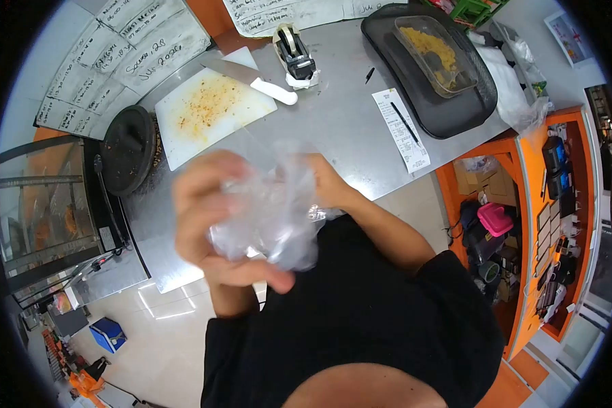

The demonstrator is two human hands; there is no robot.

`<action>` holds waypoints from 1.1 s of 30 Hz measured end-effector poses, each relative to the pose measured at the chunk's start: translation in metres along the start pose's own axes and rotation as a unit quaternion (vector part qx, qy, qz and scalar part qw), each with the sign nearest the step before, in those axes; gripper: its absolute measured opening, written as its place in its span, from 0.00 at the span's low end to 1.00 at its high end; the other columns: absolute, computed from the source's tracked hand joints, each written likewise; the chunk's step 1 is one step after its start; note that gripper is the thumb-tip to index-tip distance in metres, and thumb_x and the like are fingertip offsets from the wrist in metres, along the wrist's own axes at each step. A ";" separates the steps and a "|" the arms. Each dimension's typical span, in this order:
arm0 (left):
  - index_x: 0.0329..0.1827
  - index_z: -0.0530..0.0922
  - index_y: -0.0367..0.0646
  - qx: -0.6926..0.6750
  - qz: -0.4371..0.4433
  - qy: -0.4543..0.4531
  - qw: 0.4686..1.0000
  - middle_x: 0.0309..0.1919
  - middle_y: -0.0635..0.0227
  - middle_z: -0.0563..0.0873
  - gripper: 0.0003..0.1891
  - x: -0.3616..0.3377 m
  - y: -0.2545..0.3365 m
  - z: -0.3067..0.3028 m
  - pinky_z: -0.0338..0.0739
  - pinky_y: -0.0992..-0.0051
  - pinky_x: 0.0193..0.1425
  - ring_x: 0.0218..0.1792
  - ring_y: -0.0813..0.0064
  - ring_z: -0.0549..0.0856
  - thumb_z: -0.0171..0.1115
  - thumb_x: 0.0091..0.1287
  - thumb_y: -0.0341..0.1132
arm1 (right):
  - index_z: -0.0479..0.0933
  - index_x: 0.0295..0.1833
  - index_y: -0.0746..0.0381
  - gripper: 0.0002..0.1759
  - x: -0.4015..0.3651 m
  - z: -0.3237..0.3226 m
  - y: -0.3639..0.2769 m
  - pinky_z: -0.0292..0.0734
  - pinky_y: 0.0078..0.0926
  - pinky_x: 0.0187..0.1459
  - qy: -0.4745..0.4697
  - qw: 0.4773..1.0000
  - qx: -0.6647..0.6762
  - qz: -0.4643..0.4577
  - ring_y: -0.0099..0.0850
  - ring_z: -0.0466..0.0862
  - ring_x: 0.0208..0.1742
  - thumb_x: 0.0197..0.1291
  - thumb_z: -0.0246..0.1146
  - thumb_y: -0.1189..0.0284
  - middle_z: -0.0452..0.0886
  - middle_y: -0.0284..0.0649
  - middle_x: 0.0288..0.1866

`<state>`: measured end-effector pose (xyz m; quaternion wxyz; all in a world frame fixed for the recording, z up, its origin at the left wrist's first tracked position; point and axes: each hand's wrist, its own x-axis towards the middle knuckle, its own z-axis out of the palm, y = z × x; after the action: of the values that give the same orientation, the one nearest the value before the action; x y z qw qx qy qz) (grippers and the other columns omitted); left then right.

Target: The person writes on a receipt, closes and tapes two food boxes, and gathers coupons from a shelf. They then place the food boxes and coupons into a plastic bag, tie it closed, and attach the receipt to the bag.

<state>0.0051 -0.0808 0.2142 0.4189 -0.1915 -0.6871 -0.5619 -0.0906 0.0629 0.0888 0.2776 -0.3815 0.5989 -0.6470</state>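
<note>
Raised close to the camera is a crumpled clear plastic bag [272, 228], partly blurred by motion. My left hand [207, 217] wraps its fingers and thumb around the bag from the left. Behind the plastic, my right hand [328, 182] is at the bag's far right side, with its fingers mostly hidden. Beyond the hands, a white cutting board [251, 109] strewn with orange-brown crumbs lies on the steel table [336, 88]. Across the board's far corner rests a knife with a white handle [273, 91].
A tape dispenser [296, 56] stands behind the board. To the right are a receipt [400, 129] with a pen on it and a black tray [466, 112] bearing a clear container [455, 85] of yellow food. At left sits a round black lid [126, 149] beside a glass-fronted cabinet [44, 197].
</note>
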 end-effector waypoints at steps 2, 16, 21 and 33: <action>0.86 0.48 0.39 0.113 -0.109 -0.061 0.986 0.81 0.35 0.57 0.85 -0.021 0.011 -0.042 0.58 0.46 0.80 0.80 0.41 0.63 0.89 0.24 0.69 | 0.81 0.50 0.69 0.14 0.001 0.000 0.007 0.78 0.26 0.50 0.036 0.995 -0.004 -0.096 0.34 0.86 0.43 0.56 0.65 0.82 0.85 0.46 0.42; 0.67 0.77 0.44 0.194 -0.279 -0.082 0.937 0.57 0.58 0.83 0.30 -0.149 -0.032 -0.023 0.75 0.56 0.66 0.59 0.58 0.80 0.77 0.62 0.38 | 0.76 0.63 0.63 0.32 0.003 0.027 -0.027 0.66 0.41 0.71 -0.025 0.972 -0.134 -0.189 0.46 0.74 0.68 0.50 0.73 0.67 0.78 0.44 0.59; 0.53 0.83 0.42 0.172 -0.177 -0.243 0.938 0.42 0.63 0.86 0.16 -0.117 -0.029 -0.047 0.79 0.62 0.58 0.52 0.61 0.83 0.74 0.64 0.34 | 0.78 0.59 0.58 0.28 0.009 0.036 0.019 0.68 0.38 0.64 -0.201 0.916 -0.326 -0.122 0.37 0.75 0.62 0.53 0.71 0.61 0.79 0.40 0.57; 0.66 0.80 0.39 0.310 -0.294 -0.079 0.901 0.61 0.61 0.88 0.22 -0.139 -0.023 0.009 0.65 0.54 0.78 0.70 0.62 0.80 0.63 0.75 0.42 | 0.77 0.45 0.69 0.18 0.015 0.080 -0.053 0.73 0.44 0.60 -0.363 0.899 -0.194 -0.151 0.48 0.78 0.61 0.48 0.70 0.76 0.78 0.47 0.48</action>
<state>0.0653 -0.0504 0.0902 0.2170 0.1151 -0.8826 -0.4008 -0.0271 0.0125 0.1430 0.2956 -0.7220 0.5053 -0.3689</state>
